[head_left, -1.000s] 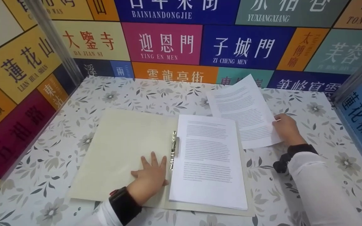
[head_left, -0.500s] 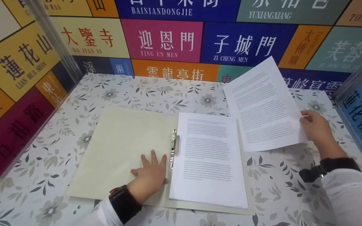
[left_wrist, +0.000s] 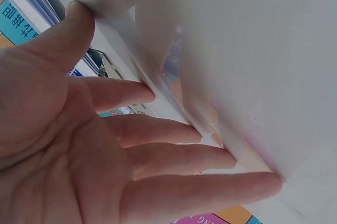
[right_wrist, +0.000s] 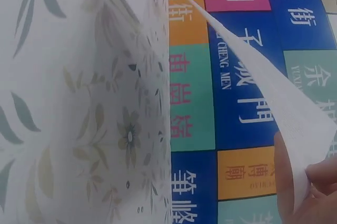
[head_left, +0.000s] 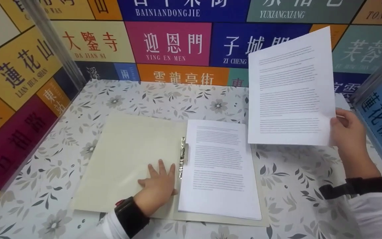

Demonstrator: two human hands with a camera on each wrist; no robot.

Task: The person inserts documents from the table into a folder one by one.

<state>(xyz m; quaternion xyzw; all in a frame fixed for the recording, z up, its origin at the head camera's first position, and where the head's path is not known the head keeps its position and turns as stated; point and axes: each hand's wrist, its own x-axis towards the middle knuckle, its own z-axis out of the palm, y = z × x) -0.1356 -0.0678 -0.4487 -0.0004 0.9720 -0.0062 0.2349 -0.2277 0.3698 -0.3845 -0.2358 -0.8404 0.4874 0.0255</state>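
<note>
A cream folder [head_left: 124, 149] lies spread on the table, its metal clip [head_left: 182, 157] running along the spine. On its right half rests a stack of printed paper [head_left: 219, 172]. My left hand [head_left: 158, 189] presses flat with spread fingers on the folder's left cover, close to the clip; the left wrist view shows those straight fingers [left_wrist: 179, 158] against the pale cover. With thumb and fingers my right hand [head_left: 350, 132] pinches a printed sheet [head_left: 288, 96] by its right edge, holding it raised above the table. In the right wrist view the sheet [right_wrist: 274, 92] appears nearly edge-on, bending.
The table [head_left: 55, 186] wears a white cloth with grey flowers and leaves. Behind it and along both sides stand panels [head_left: 171, 43] of colourful place-name signs. Clear strips [head_left: 61, 53] mark the panel corners.
My right hand has carried the sheet to the right and raised it, turning it more upright and away from the folder. The left hand stays in place.
</note>
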